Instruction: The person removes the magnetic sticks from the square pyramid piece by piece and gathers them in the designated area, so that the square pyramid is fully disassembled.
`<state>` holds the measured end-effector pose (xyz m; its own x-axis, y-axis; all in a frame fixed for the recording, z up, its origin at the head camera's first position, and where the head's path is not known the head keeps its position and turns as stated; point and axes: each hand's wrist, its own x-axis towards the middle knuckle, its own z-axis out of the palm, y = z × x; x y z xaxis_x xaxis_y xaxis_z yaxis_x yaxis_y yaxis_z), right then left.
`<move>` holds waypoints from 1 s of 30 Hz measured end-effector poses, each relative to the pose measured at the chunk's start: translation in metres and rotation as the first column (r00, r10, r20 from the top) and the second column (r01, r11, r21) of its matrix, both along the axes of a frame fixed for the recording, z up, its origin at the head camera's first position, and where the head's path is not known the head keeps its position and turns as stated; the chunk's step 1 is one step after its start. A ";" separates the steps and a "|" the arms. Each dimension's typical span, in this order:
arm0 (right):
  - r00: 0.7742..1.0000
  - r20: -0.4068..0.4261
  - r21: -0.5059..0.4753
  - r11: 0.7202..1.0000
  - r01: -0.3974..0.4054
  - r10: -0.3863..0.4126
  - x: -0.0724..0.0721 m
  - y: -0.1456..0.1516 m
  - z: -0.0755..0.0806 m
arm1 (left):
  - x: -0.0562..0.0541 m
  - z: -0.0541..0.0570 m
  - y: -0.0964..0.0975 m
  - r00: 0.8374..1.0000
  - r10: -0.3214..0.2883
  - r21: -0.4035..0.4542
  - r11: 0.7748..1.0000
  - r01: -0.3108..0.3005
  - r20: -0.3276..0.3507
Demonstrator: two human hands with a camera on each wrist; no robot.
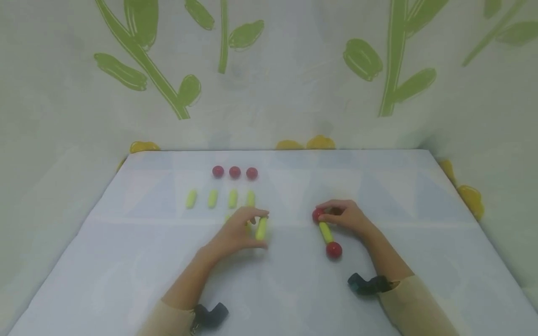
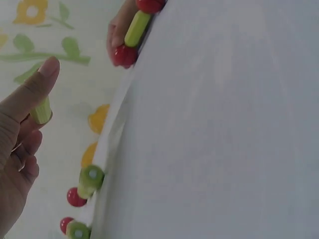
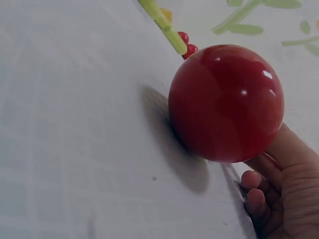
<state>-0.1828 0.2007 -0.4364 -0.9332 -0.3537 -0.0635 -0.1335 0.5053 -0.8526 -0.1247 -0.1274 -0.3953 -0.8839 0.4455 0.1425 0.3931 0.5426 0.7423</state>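
My left hand [image 1: 233, 235] pinches a short yellow-green rod [image 1: 261, 228] between thumb and fingers, over the middle of the table. In the left wrist view, the thumb covers part of this rod [image 2: 42, 110]. To the right, my right hand [image 1: 348, 217] grips a red ball [image 1: 317, 215] at the far end of another yellow-green rod [image 1: 325, 232]. A second red ball [image 1: 334, 250] sits on that rod's near end, forming a dumbbell shape. This near ball [image 3: 227, 104] looms large in the right wrist view, hiding part of the right hand.
Three loose red balls [image 1: 235, 172] line up toward the back of the white table [image 1: 147, 261]. Several yellow-green rods [image 1: 212, 199] lie in a row before them, with more partly hidden behind the left hand. A wall [image 1: 294, 93] with painted leaves rises behind the table.
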 end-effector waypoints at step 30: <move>0.998 -0.055 0.002 1.000 -0.022 0.022 0.000 -0.002 -0.003 | -0.013 -0.030 -0.133 0.941 0.263 -0.118 0.963 -0.243 0.213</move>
